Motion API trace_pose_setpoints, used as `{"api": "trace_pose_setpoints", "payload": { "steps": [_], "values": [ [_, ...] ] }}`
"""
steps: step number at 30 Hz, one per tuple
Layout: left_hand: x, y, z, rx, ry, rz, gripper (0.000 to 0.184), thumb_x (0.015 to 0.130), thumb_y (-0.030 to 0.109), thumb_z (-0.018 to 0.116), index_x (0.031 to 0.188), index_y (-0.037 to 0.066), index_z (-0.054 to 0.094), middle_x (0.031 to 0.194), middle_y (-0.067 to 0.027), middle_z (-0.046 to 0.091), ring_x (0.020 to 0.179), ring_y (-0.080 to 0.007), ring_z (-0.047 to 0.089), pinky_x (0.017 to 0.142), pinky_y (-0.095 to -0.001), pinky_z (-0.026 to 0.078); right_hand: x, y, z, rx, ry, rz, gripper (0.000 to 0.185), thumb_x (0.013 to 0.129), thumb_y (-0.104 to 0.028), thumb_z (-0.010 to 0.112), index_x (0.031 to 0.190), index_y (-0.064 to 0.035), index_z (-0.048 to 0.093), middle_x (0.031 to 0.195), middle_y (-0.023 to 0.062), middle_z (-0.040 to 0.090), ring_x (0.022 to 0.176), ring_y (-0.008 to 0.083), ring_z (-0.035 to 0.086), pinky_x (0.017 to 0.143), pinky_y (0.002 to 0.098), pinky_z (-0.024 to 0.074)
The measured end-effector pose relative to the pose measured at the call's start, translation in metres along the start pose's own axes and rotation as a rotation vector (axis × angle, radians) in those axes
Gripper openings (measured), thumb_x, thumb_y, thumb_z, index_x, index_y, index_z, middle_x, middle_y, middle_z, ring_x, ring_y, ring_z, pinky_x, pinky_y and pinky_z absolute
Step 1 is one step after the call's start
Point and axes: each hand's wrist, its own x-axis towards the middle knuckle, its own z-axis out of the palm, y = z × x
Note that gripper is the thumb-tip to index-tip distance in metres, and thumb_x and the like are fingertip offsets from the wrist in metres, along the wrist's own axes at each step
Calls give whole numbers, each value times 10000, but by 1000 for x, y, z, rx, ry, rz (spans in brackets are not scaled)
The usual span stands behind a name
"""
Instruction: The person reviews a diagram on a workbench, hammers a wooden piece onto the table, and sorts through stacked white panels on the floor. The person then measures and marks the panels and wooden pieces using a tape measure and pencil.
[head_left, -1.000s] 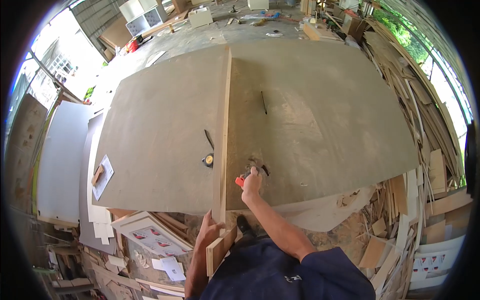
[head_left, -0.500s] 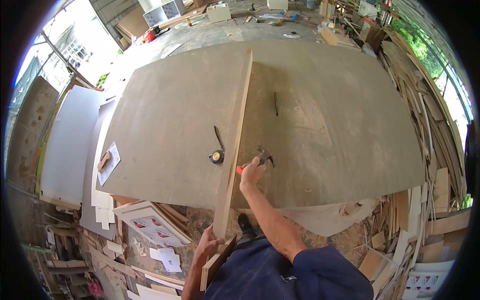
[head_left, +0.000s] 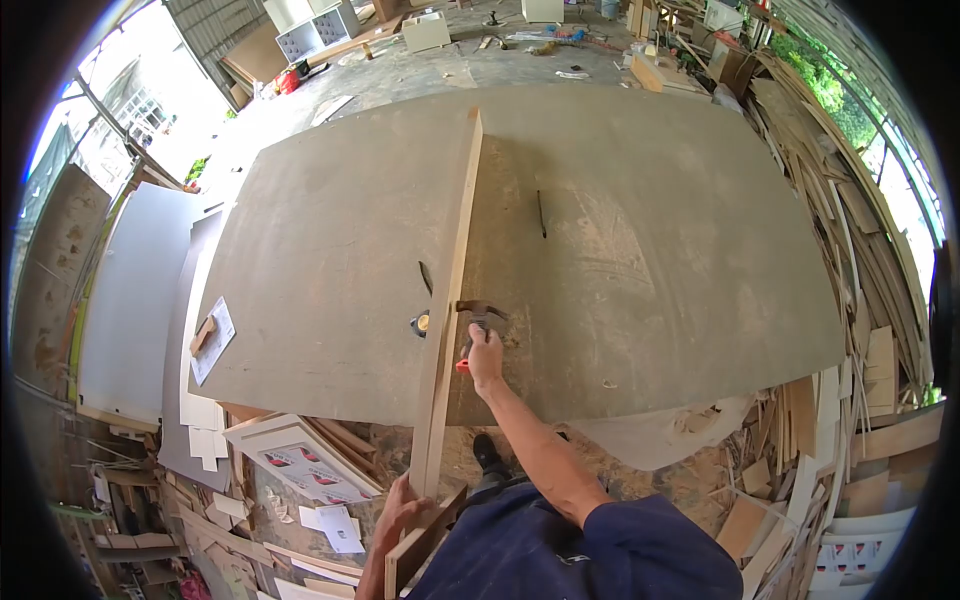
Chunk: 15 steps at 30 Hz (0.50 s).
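Note:
My right hand (head_left: 485, 358) is closed around the handle of a claw hammer (head_left: 484, 312); a red handle end shows below the fist. The hammer's head is at the right side of a long narrow wooden board (head_left: 458, 250); whether they touch I cannot tell. That board lies lengthwise over the large table panel (head_left: 660, 330), its near end jutting past the edge. There my left hand (head_left: 402, 508) grips it, fingers partly hidden. A short wooden piece (head_left: 425, 540) sits at the near end, close to my body. The board partly covers a tape measure (head_left: 420, 323).
A thin dark stick (head_left: 542, 214) lies on the panel. Paper with a wood block (head_left: 210, 340) is at the left edge. Offcuts (head_left: 870, 230) pile along the right side. White-faced panels (head_left: 305, 460) lean below on the left. White cabinets (head_left: 318, 35) stand at the back.
My right hand has brought the hammer left to the board and turned its head. Board and left hand have shifted slightly left and nearer, and the board now covers part of the tape measure.

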Motion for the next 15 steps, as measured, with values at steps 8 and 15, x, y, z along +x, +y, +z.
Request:
{"api": "trace_pose_setpoints", "payload": {
  "steps": [8, 15],
  "values": [
    [-80, -118, -1, -116, -73, -85, 618, 675, 86, 705, 1266, -13, 555, 1029, -79, 656, 939, -161, 588, 828, -297, 482, 64, -41, -24, 284, 339, 53, 228, 971, -277, 529, 889, -66, 503, 699, 47, 543, 554, 161, 553, 478, 320, 424],
    [-113, -147, 6, -219, 3, -245, 622, 672, 83, 708, 1268, -11, 554, 1028, -78, 654, 934, -159, 585, 825, -297, 482, 98, -64, 21, 142, 366, -8, 274, 971, -257, 504, 900, 7, 516, 748, 90, 571, 577, 201, 576, 530, 364, 474]
  ]
}}
